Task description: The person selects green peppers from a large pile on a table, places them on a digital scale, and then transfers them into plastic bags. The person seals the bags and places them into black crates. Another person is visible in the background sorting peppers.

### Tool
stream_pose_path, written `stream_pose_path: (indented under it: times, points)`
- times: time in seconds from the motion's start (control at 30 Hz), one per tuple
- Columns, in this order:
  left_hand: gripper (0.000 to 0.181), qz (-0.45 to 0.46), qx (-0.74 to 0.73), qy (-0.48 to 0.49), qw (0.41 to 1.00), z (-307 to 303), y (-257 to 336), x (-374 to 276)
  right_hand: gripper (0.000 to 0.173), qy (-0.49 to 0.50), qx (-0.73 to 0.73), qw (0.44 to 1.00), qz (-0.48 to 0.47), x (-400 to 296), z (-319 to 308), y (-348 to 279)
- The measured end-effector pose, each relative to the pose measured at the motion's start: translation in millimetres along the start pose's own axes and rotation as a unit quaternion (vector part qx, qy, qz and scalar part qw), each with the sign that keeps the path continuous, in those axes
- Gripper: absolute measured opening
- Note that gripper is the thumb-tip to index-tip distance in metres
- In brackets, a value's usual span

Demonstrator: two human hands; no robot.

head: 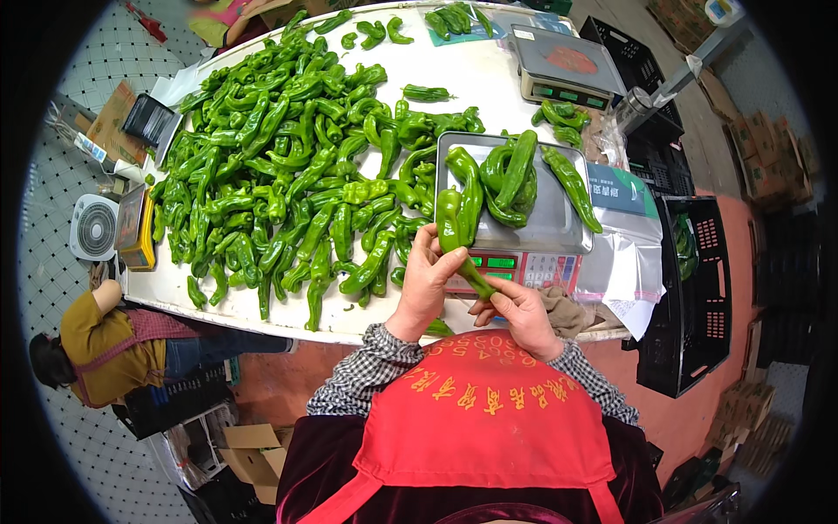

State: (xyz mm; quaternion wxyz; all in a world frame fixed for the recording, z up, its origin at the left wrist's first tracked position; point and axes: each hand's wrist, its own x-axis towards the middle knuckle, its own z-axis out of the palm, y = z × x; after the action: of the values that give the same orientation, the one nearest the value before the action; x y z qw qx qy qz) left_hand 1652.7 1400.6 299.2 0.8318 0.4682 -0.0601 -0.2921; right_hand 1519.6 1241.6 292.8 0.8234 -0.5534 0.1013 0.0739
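Observation:
Between my two hands is one long green pepper (449,219), held aslant over the front left corner of a weighing scale. My left hand (427,278) grips its middle, thumb on top. The fingers of my right hand (514,304) pinch its narrow lower end. Several green peppers (517,173) lie on the scale's metal pan (563,232), one of them sticking out past the right rim. Below the pan, the scale's red front panel (531,270) with keys and a lit display is partly covered by my hands.
A big heap of green peppers (281,164) spreads over the white table (471,72) to the left. Clear plastic bags (619,255) and a brown cloth (568,313) lie right of the scale. A second scale (568,59) stands behind. Black crates (694,295) are at the right; a person (111,340) is at the left.

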Motion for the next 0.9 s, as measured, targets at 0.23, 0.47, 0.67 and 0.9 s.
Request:
stream_pose_path:
  times: [0.23,0.47,0.67,0.9]
  points:
    - [0.048,0.076,0.096,0.144,0.982,-49,6,17,0.029,0.237,-0.541,0.765,-0.257,25,-57,-44]
    - [0.050,0.141,0.506,0.220,0.822,-140,4,39,0.060,0.348,-0.717,0.591,-0.127,75,-161,-49]
    - [0.055,0.163,0.714,0.179,0.657,-167,-20,45,0.054,0.340,-0.729,0.588,-0.082,90,-172,-55]
    - [0.049,0.143,0.724,0.169,0.653,-187,-37,40,0.045,0.254,-0.414,0.858,-0.165,55,-133,-55]
